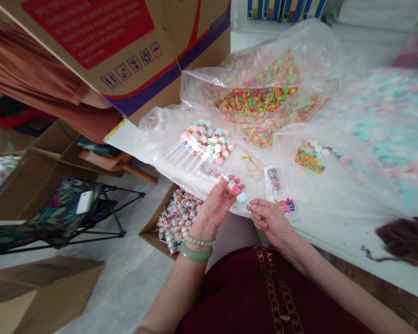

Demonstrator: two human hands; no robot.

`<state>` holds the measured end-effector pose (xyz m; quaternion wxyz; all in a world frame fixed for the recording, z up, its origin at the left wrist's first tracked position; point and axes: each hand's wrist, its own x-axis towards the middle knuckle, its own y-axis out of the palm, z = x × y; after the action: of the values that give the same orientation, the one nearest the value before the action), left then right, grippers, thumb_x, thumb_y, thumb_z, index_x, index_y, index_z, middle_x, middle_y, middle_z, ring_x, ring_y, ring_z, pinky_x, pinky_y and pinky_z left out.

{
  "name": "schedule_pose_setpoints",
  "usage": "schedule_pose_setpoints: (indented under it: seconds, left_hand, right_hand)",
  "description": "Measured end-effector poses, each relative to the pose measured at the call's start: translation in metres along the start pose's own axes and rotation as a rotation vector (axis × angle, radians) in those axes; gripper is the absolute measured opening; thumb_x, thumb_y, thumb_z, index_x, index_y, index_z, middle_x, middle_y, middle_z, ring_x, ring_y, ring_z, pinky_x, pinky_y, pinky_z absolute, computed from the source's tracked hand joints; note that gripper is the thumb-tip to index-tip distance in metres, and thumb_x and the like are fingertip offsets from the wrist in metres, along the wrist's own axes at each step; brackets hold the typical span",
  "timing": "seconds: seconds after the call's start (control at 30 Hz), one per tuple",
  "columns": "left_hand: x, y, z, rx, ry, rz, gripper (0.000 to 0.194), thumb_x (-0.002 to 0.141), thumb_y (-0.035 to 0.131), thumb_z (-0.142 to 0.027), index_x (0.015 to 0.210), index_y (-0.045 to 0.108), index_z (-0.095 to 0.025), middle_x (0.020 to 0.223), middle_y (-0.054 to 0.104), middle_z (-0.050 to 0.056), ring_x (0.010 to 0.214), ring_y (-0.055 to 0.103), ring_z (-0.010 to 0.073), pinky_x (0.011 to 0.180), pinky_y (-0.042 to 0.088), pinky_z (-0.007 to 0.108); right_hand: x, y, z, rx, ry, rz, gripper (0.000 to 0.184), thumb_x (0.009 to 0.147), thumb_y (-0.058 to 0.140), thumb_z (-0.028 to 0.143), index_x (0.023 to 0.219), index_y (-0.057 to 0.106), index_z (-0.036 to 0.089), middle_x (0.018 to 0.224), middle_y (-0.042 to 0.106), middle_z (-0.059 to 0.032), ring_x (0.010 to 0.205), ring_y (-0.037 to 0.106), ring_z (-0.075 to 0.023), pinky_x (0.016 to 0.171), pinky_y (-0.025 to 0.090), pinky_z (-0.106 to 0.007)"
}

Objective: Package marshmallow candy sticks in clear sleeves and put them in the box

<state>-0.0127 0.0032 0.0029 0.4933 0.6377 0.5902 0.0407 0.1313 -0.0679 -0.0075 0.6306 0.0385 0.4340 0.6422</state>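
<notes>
My left hand [218, 199] is closed around a small printed candy packet [234, 187], with a pale blue marshmallow at its lower end. My right hand [270, 217] pinches the thin white stick [251, 205] that points from that marshmallow. Just beyond my hands lies a pile of marshmallow skewers [209, 141], their white sticks pointing left and toward me. Gold twist ties [252, 163] are loose on the plastic sheet. Flat printed bags [274, 181] lie past my right hand. Small ring candies [308, 160] and a few marshmallows [322, 148] sit farther right.
A large carton [132, 51] stands at the back left, beside a person in a brown garment [38, 69]. Clear bags of ring candies [254, 102] and a blurred marshmallow heap [386, 134] cover the table's far side. Below left, a box holds wrapped candies [177, 218]; a folding chair [62, 204] stands nearby.
</notes>
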Motion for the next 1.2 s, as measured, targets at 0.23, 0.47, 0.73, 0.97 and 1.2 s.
schedule_pose_setpoints:
  seconds: [0.23,0.47,0.73,0.97,1.2]
  left_hand:
    - [0.007,-0.002,-0.015,0.166,0.132,-0.159,0.017,0.079,0.062,-0.023,0.092,0.059,-0.012,0.081,0.067,0.009,0.07,0.067,0.0208,0.064,0.055,0.033]
    - [0.008,-0.005,-0.006,0.321,0.178,-0.168,0.027,0.073,0.069,-0.03,0.091,0.058,-0.013,0.075,0.068,0.008,0.064,0.067,0.0201,0.058,0.054,0.031]
    - [0.004,-0.003,0.009,0.178,0.018,-0.067,0.026,0.082,0.059,-0.034,0.092,0.059,-0.011,0.08,0.067,0.011,0.075,0.068,0.0213,0.063,0.054,0.029]
    - [0.009,-0.008,0.006,-0.01,0.127,-0.158,0.011,0.083,0.057,-0.017,0.092,0.06,-0.012,0.09,0.067,0.01,0.086,0.066,0.0212,0.075,0.053,0.033]
    - [0.005,0.007,0.018,-0.053,0.178,-0.157,0.016,0.085,0.056,-0.022,0.098,0.058,-0.013,0.085,0.064,0.007,0.075,0.064,0.014,0.079,0.051,0.029]
  right_hand:
    - [0.004,-0.012,0.005,-0.009,0.065,-0.027,0.015,0.064,0.068,0.023,0.072,0.06,0.013,0.042,0.035,0.0096,0.035,0.019,-0.0011,0.035,0.009,-0.018]
    - [0.006,-0.016,0.007,-0.084,0.037,-0.086,0.016,0.062,0.069,0.023,0.071,0.06,0.013,0.042,0.037,0.009,0.035,0.019,-0.0017,0.035,0.007,-0.018]
    - [0.003,-0.01,0.006,0.04,0.128,0.019,0.015,0.067,0.068,0.023,0.072,0.058,0.014,0.043,0.035,0.01,0.034,0.019,-0.0013,0.035,0.008,-0.017]
    - [0.006,-0.013,0.003,0.052,0.27,0.045,0.015,0.068,0.065,0.024,0.074,0.054,0.017,0.044,0.028,0.0121,0.036,0.013,-0.0029,0.036,0.007,-0.018]
    - [0.007,-0.011,-0.012,-0.929,-0.385,-0.252,0.016,0.08,0.052,0.032,0.072,0.06,0.021,0.057,0.05,0.0027,0.057,0.045,-0.0131,0.055,0.033,-0.025]
